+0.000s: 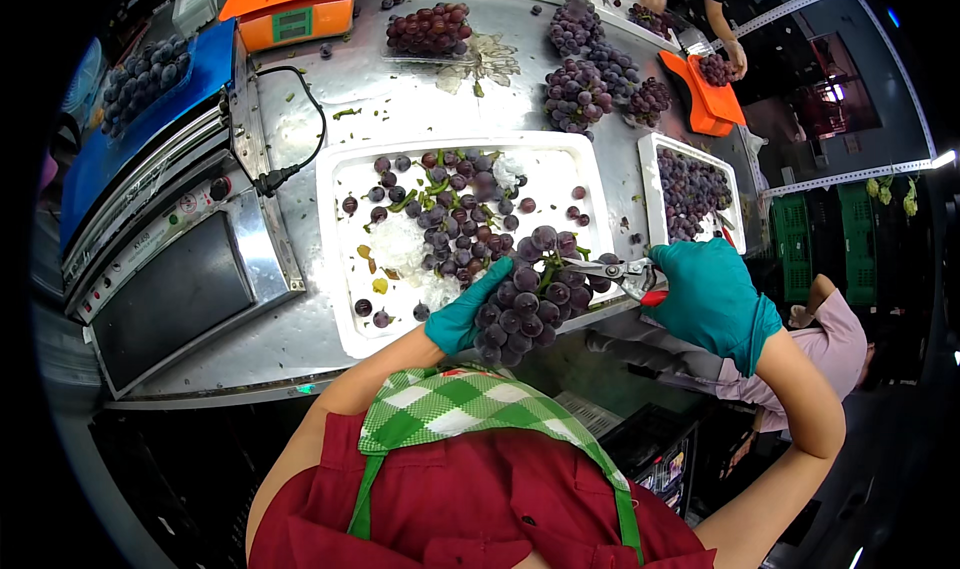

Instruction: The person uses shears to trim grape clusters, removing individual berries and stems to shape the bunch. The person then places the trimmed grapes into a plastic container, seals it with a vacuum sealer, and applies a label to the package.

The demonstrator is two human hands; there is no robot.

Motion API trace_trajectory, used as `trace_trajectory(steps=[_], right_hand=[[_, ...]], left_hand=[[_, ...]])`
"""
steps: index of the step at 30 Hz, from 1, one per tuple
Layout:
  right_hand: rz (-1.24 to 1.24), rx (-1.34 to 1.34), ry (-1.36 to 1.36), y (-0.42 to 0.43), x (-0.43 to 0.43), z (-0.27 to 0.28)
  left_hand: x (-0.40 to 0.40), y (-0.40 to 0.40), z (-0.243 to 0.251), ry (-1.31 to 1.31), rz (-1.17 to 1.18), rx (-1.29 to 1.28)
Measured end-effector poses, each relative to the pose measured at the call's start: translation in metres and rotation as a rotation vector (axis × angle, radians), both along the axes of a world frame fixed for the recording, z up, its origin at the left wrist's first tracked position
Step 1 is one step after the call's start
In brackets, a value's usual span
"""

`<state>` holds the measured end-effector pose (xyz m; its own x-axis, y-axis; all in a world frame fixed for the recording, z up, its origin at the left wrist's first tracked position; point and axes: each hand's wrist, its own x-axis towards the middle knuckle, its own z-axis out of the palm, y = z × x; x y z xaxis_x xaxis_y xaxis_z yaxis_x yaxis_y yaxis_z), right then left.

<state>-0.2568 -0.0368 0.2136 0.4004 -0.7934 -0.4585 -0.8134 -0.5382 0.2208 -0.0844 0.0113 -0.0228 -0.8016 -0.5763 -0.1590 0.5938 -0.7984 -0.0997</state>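
Note:
My left hand (471, 310), in a teal glove, holds a large bunch of dark purple grapes (525, 310) over the front edge of a white foam tray (341, 246). My gloved right hand (709, 299) grips pruning shears (622, 270) with red handles. Their blades reach in among the green stems at the top of the bunch; whether they are closed on a stem I cannot tell. Loose grapes (457, 224), stem scraps and crumpled clear plastic (405, 250) lie in the tray.
A wrapping machine (180, 261) stands left, its black cord (319, 111) on the metal table. An orange scale (300, 18) is behind it. Several grape bunches (577, 93) lie at the back. Right is another foam tray (655, 194) of grapes. Other people (832, 336) are nearby.

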Motion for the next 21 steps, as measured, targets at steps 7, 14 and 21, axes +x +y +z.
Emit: trace_trajectory(steps=[7,14,21], right_hand=[[-0.005,0.040,0.012,0.004,-0.001,-0.005],[-0.061,0.085,-0.083,0.010,0.008,-0.010],[-0.130,0.119,-0.035,0.017,0.009,-0.017]], left_hand=[[0.001,0.009,-0.008,-0.006,-0.011,0.015],[0.013,0.016,-0.007,0.091,-0.041,0.059],[0.023,0.023,-0.001,-0.003,-0.017,0.009]])
